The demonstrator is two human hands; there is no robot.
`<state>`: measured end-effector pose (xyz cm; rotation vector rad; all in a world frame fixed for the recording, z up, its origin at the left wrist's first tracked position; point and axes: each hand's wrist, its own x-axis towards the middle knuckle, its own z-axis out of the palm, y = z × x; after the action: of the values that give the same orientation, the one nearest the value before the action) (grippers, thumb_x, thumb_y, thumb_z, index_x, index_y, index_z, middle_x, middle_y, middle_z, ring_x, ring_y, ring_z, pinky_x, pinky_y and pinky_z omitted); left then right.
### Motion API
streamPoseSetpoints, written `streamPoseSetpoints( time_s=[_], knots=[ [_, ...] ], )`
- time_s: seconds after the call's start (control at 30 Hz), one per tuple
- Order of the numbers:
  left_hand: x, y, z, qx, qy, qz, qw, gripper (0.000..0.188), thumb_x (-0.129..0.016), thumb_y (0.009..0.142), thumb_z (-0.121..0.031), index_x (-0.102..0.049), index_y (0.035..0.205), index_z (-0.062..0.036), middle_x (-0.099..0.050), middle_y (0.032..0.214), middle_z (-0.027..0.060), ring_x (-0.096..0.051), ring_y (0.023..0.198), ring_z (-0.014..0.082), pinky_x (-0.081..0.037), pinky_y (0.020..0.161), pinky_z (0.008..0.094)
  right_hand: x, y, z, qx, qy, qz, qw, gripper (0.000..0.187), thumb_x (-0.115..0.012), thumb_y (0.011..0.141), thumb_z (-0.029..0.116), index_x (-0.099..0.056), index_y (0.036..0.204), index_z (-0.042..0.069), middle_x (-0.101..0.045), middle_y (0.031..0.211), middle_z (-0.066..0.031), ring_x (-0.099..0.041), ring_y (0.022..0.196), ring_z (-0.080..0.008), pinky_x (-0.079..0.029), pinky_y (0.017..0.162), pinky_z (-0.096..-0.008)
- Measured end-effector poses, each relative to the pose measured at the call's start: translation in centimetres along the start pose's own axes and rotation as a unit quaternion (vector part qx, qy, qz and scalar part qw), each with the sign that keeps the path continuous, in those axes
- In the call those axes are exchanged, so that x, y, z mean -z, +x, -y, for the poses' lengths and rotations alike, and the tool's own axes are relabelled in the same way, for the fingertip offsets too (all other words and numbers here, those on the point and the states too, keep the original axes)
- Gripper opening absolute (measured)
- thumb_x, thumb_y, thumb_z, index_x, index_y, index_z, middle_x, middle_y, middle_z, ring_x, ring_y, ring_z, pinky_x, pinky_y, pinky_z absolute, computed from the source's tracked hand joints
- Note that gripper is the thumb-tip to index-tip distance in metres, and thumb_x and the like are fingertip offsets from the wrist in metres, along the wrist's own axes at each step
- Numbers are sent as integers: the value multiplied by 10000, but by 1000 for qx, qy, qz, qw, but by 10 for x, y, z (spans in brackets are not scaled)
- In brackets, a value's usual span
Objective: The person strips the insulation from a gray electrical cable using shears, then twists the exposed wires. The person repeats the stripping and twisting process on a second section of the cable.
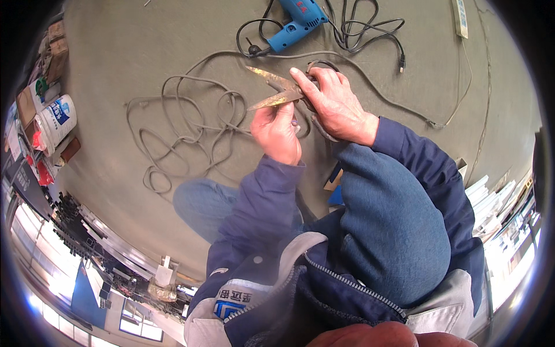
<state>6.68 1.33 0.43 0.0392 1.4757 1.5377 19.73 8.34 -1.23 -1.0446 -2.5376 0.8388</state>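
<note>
A smooth grey-green floor [115,63] fills most of this wide, round view of a workshop, with metal lengths and bright windows bending along its lower left edge. A white bucket [60,118] sits among clutter at the far left. Near the top lies a blue power drill [296,30] with its black cord, and a long grey cable [296,56] loops loosely across the floor.

In the centre, above the floor, is a pair of scissors [283,95] with worn, yellowish blades spread in a wide V, tips toward the left. The step in hand appears to be handling these opened scissors; closing them safely would call for clearing the left fingertips from the lower blade.

The right hand [341,101] comes in from the right, back uppermost, its fingers wrapped around the handles and its thumb stretched toward the pivot, a firm hold. The left hand [276,133] reaches up from below, thumb and fingers drawn nearly together just under the lower blade. Whether they pinch the blade, the cable or some small piece cannot be told, as the fingers hide it. Both dark blue sleeves [266,185] bend inward at the elbows.
</note>
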Motion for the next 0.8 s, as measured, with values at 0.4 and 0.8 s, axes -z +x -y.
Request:
streamPoseSetpoints(
  time_s=[0.4, 0.8],
  knots=[
    [13, 7, -2, -18, 65, 48, 997, 78, -666, 923, 35, -671, 1001, 35, -679, 803, 115, -565, 539, 129, -414, 443, 231, 3, 1, -5, 18, 9, 65, 998, 672, -650, 915, 185, -387, 1524, 81, -523, 1219, -227, -544, 1070, -390, -429, 941, -493],
    [22, 6, -4, -4, 93, 72, 993, 38, -663, 910, 45, -658, 945, 60, -653, 738, 130, -531, 491, 131, -397, 434, 242, 6, 4, -5, 74, -66, 26, 995, 710, -654, 843, 167, -402, 1499, 65, -548, 1201, -224, -586, 1039, -356, -463, 849, -493]
  ],
)
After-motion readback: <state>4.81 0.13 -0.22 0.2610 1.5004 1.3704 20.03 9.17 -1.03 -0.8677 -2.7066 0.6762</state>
